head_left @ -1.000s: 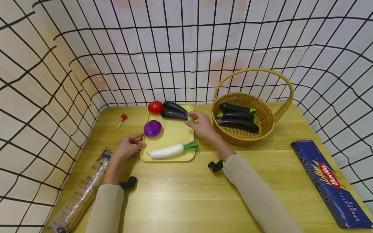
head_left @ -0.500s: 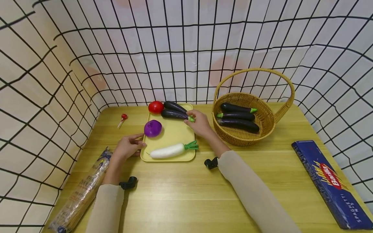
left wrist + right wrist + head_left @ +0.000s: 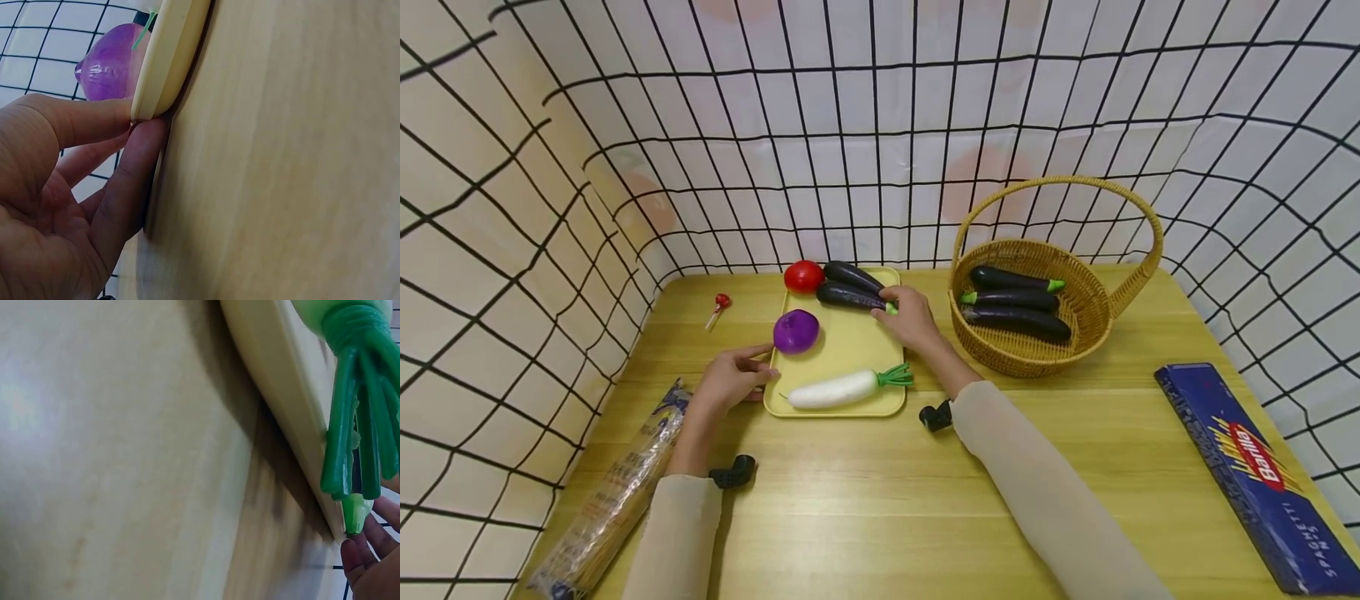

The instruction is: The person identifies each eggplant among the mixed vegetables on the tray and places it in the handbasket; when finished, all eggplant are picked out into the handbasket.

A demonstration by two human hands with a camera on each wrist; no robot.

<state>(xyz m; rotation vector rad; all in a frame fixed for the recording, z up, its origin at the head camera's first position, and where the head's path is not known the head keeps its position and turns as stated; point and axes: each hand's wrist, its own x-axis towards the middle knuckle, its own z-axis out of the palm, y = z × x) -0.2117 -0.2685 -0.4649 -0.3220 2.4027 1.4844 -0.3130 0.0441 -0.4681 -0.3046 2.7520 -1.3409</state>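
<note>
My left hand pinches the left edge of a yellow tray, thumb and finger meeting at its rim in the left wrist view. At the tray's back right, my right hand pinches the green stem end of the nearer eggplant, thumb in front and fingers behind. Behind that one lies another eggplant. A red tomato sits at the back left corner, with a purple onion before it. Along the front lies a white radish, whose green leaves loom large in the right wrist view.
Right of the tray stands a wicker basket with a tall handle, holding several eggplants. A blue spaghetti box lies far right, a clear pasta bag at left. A lollipop lies back left. Black wire grid encloses the table.
My right hand has shifted slightly left at the eggplant's stem end, its wrist and sleeve swinging left. The left hand stays at the tray's edge.
</note>
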